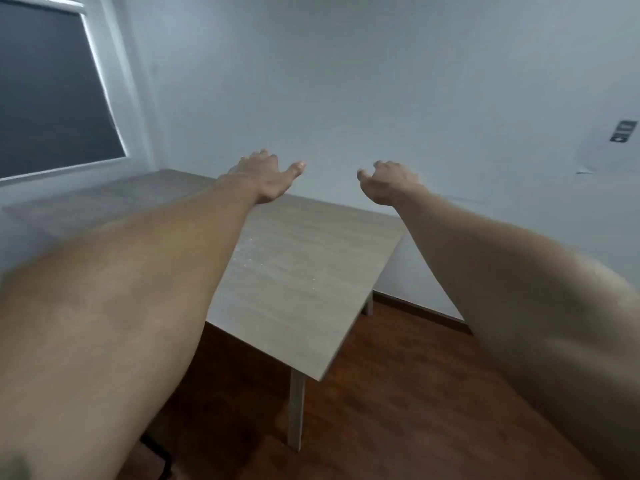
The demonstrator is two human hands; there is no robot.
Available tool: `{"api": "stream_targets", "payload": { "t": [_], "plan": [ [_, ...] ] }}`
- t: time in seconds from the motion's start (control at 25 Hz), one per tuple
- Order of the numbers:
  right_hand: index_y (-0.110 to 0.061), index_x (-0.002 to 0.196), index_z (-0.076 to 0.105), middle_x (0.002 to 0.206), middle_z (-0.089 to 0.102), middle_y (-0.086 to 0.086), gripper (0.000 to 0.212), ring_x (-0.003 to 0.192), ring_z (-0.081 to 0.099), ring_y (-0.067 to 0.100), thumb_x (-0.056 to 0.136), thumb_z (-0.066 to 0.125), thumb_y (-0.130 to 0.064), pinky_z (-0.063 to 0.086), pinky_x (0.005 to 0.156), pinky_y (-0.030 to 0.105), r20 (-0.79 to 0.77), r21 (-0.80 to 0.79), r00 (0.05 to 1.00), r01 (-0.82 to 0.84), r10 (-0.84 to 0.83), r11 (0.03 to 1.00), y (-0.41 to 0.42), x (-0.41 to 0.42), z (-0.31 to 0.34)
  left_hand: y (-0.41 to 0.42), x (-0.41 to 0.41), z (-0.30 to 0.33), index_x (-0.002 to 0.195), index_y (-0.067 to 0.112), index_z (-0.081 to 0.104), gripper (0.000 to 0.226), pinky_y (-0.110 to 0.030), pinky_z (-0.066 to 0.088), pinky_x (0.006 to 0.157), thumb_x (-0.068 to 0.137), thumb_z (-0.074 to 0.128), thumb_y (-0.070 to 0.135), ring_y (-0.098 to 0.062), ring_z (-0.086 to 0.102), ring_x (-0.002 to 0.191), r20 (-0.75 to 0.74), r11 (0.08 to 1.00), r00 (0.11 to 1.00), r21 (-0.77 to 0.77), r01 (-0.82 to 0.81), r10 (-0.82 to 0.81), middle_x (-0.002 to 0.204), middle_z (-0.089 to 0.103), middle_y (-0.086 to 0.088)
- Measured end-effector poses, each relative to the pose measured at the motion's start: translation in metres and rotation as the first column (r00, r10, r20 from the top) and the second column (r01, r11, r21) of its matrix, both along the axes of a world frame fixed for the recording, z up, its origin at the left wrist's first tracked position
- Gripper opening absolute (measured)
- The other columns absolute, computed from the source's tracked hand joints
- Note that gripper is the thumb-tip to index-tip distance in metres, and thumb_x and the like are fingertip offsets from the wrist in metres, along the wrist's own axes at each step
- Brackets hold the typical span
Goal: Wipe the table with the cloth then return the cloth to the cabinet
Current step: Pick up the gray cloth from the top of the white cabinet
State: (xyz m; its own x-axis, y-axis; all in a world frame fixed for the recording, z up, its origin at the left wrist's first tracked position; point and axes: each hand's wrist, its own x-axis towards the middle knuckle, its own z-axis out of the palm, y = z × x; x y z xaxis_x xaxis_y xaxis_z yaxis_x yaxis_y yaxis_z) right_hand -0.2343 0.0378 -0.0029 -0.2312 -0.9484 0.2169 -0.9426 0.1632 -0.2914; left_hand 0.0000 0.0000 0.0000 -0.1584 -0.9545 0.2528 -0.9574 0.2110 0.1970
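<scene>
Hands out and holding nothing, with no cloth or cabinet anywhere in the frame.

Both arms reach forward at mid-frame: the left hand (pixel 265 176) has its fingers loosely extended and thumb out to the side, the right hand (pixel 389 183) has its fingers relaxed and slightly curled, and neither grips a thing. Below them the pale wood table (pixel 298 289) runs from the left edge to lower centre, and small light specks sit on its top near the middle; they may be drops or crumbs, but the blur leaves that unsure. Judging by those specks and the bare hands, wiping looks not yet started, so fetching the cloth, wiping and putting it back all remain. A dark window (pixel 52 88) fills the upper left, a wall switch plate (pixel 623 131) sits at far right, and brown floor (pixel 398 410) lies below. Nothing blocks the tabletop.
</scene>
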Motion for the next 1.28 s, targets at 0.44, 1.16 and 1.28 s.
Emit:
{"api": "stream_targets", "payload": {
  "t": [0.44, 1.16, 1.28],
  "plan": [
    [-0.010, 0.150, 0.044, 0.154, 0.047, 0.012, 0.059, 0.142, 0.042, 0.031, 0.107, 0.027, -0.046, 0.024, 0.119, 0.051, -0.024, 0.016, 0.973, 0.228, -0.228, 0.973, 0.128, -0.131, -0.019, 0.079, -0.139, -0.019, 0.154, 0.003, 0.024, 0.101, -0.046, 0.010, 0.124, 0.089, 0.012, 0.079, -0.027, 0.010, 0.153, 0.070, 0.973, 0.971, 0.052, 0.225, -0.228, 0.165, 0.012, -0.015],
    [-0.008, 0.153, 0.040, 0.158, 0.041, 0.013, 0.060, 0.145, 0.038, 0.031, 0.105, 0.027, -0.043, 0.021, 0.120, 0.054, -0.012, 0.100, 0.763, 0.644, -0.646, 0.759, 0.399, -0.332, -0.059, 0.269, -0.409, -0.050, 0.155, 0.000, 0.021, 0.092, -0.042, 0.005, 0.124, 0.096, 0.018, 0.071, -0.026, 0.009, 0.153, 0.100, 0.748, 0.742, 0.134, 0.650, -0.662, 0.164, 0.012, -0.019],
    [-0.008, 0.152, 0.041, 0.157, 0.043, 0.013, 0.060, 0.145, 0.039, 0.032, 0.105, 0.027, -0.042, 0.021, 0.121, 0.055, 0.008, 0.115, 0.692, 0.717, -0.722, 0.688, 0.446, -0.364, -0.068, 0.302, -0.459, -0.054, 0.155, 0.001, 0.021, 0.093, -0.042, 0.004, 0.124, 0.095, 0.017, 0.072, -0.026, 0.008, 0.153, 0.104, 0.668, 0.660, 0.141, 0.730, -0.744, 0.164, 0.012, -0.018]
  ]
}}
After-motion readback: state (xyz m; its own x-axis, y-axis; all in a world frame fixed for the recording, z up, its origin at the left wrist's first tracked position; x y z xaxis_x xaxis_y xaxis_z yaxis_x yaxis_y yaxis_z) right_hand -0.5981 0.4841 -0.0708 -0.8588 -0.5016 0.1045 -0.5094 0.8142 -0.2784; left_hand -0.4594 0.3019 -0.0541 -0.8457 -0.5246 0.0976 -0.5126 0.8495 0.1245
